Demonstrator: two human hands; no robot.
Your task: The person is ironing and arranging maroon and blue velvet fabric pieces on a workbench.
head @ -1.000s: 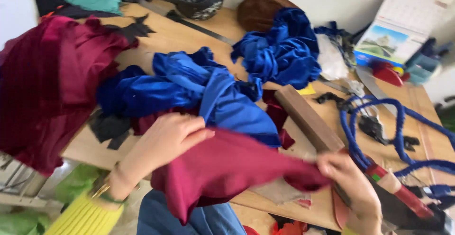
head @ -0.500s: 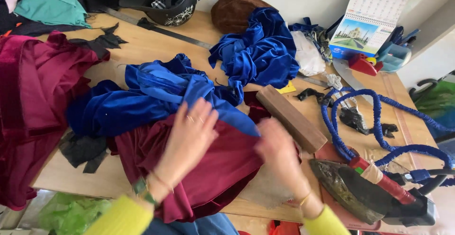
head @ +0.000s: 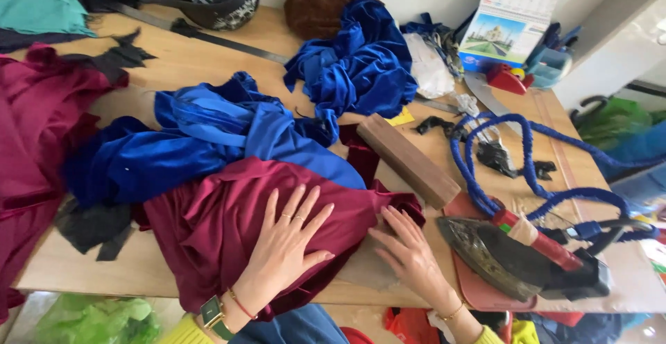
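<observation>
Now the left hand (head: 288, 247) lies flat, fingers spread, on the maroon cloth (head: 229, 226) at the tabletop's (head: 208, 56) near edge; the right hand (head: 409, 250), also released, presses the cloth's right corner, beside the iron (head: 513, 257).

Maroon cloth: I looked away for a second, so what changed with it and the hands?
The maroon cloth, earlier held up by both hands, now lies on the table. Left hand and right hand press flat on it. Blue fabric, wooden block, iron unchanged.
</observation>
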